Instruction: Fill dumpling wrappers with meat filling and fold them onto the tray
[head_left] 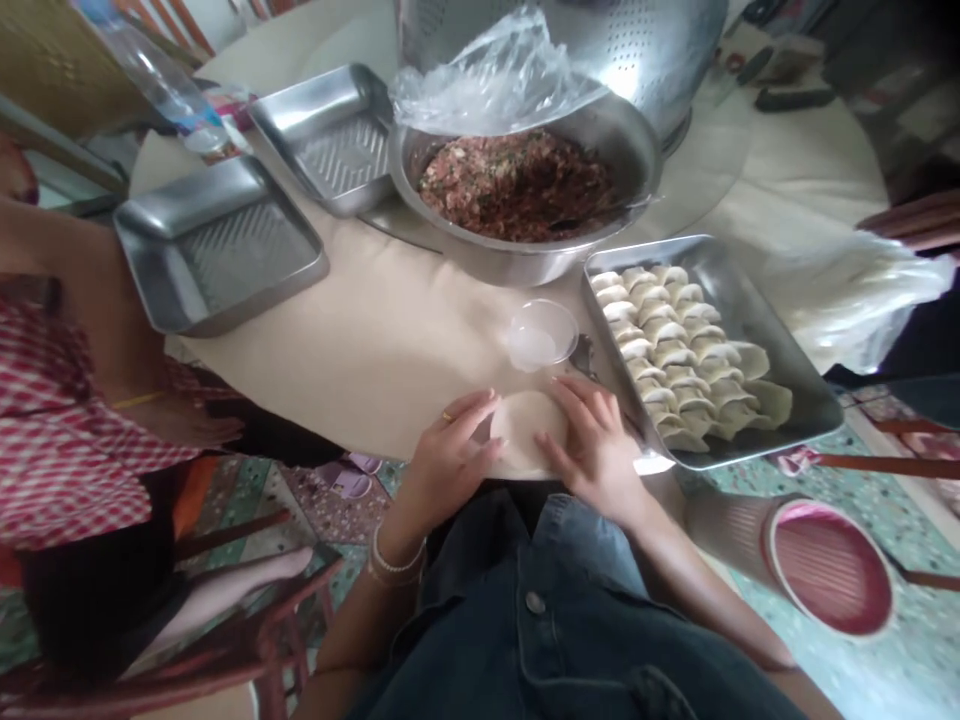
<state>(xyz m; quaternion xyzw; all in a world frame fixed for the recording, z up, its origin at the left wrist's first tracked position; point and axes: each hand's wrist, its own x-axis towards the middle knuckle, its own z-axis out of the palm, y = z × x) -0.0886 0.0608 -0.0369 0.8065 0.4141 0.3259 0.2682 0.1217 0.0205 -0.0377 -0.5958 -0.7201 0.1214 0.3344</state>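
Observation:
A stack of round pale dumpling wrappers (pixel 526 425) lies at the near edge of the table. My left hand (pixel 450 455) rests on its left side, fingers curled against the wrappers. My right hand (pixel 596 440) lies over its right side, fingers bent onto the top wrapper. Just beyond them stands a small clear bowl of water (pixel 540 335). A large steel bowl (pixel 525 258) of minced meat filling sits behind that. To the right, a steel tray (pixel 780 350) holds several rows of folded dumplings (pixel 682 345).
Two empty steel trays (pixel 217 250) (pixel 330 135) lie at the left and back left. A perforated colander (pixel 637 50) and a clear plastic bag (pixel 487 85) stand behind the filling bowl. A person in a red checked top (pixel 67 430) sits at left. A pink-rimmed bin (pixel 825 565) stands on the floor.

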